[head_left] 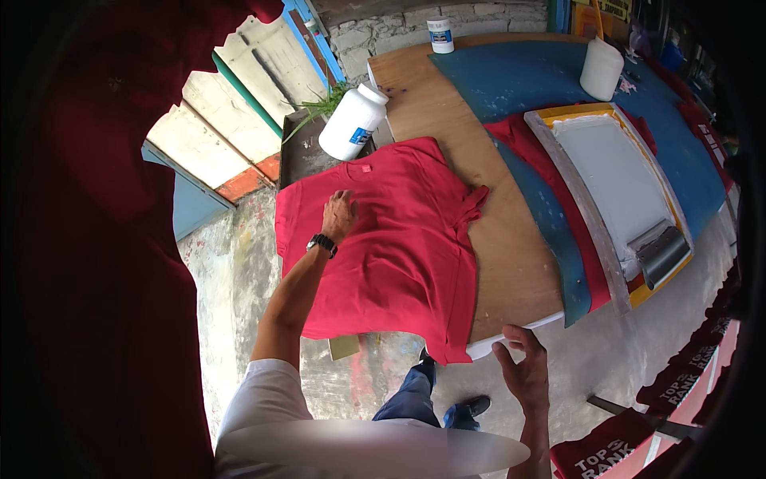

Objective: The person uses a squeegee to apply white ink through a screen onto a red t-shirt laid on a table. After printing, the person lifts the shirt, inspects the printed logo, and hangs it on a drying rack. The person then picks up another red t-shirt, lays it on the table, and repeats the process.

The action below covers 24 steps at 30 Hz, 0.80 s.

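A red T-shirt (391,247) lies spread over the near end of a wooden table (511,287), its collar toward the far side. My left hand (340,215), a black watch on the wrist, rests on the shirt below the collar with its fingers loosely bent and apart. Off the table’s front edge, at the lower right, my right hand (523,367) is raised with thumb and fingers apart, holding nothing.
A screen-printing frame (606,184) with a dark squeegee (658,251) lies over red fabric on a blue mat (511,80). White jugs (343,128) stand around the table. Printed dark-red shirts (598,447) line the lower right; red fabric (104,239) hangs at the left.
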Each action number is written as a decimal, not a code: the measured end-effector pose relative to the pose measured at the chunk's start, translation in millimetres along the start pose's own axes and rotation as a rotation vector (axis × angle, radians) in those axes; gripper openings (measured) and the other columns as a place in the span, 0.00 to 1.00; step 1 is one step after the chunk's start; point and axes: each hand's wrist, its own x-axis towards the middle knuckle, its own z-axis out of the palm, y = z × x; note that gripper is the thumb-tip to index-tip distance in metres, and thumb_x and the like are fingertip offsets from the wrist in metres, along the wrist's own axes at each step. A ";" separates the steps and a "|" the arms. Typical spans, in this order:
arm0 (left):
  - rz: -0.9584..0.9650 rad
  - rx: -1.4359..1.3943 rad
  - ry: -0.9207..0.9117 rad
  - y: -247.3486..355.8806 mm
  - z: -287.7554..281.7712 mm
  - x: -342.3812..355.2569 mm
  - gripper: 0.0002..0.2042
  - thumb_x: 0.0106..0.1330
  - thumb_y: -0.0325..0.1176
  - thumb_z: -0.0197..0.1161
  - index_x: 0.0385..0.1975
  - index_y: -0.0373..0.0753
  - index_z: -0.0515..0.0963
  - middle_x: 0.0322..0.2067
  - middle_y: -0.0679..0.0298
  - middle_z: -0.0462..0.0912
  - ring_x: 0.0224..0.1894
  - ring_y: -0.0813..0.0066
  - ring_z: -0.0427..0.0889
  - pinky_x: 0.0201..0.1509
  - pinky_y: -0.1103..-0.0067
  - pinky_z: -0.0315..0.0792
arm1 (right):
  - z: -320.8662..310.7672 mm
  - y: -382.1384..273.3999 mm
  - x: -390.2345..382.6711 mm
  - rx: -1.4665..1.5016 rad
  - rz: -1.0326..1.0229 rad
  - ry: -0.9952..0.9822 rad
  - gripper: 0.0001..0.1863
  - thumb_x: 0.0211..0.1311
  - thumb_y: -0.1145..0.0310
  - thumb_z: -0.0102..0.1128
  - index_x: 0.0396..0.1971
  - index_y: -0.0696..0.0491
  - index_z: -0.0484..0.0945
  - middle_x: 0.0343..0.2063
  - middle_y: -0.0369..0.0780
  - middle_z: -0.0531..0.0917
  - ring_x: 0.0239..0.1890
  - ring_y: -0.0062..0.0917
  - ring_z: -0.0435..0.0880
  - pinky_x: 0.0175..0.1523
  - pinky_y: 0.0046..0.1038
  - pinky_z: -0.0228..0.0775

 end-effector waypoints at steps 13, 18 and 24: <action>-0.124 0.337 -0.017 -174.4 6.6 75.1 0.16 0.70 0.34 0.67 0.57 0.44 0.81 0.54 0.56 0.82 0.61 0.53 0.78 0.64 0.56 0.69 | 206.5 -16.5 415.0 -0.810 -0.291 0.119 0.30 0.62 0.50 0.77 0.57 0.54 0.82 0.55 0.47 0.84 0.63 0.42 0.80 0.63 0.47 0.75; -0.009 0.334 -0.013 -189.9 2.9 95.4 0.08 0.73 0.35 0.60 0.42 0.43 0.86 0.44 0.56 0.85 0.52 0.49 0.84 0.56 0.54 0.71 | 216.5 -18.2 433.6 -1.039 -0.406 0.138 0.09 0.60 0.65 0.65 0.36 0.48 0.91 0.52 0.45 0.86 0.60 0.41 0.80 0.64 0.45 0.69; 0.027 0.277 0.080 -220.3 -0.9 92.3 0.11 0.80 0.35 0.52 0.43 0.35 0.79 0.38 0.45 0.83 0.41 0.35 0.82 0.44 0.50 0.73 | 203.4 -53.0 380.4 -0.741 -0.544 0.301 0.07 0.63 0.64 0.67 0.30 0.51 0.89 0.44 0.43 0.87 0.52 0.35 0.83 0.55 0.45 0.74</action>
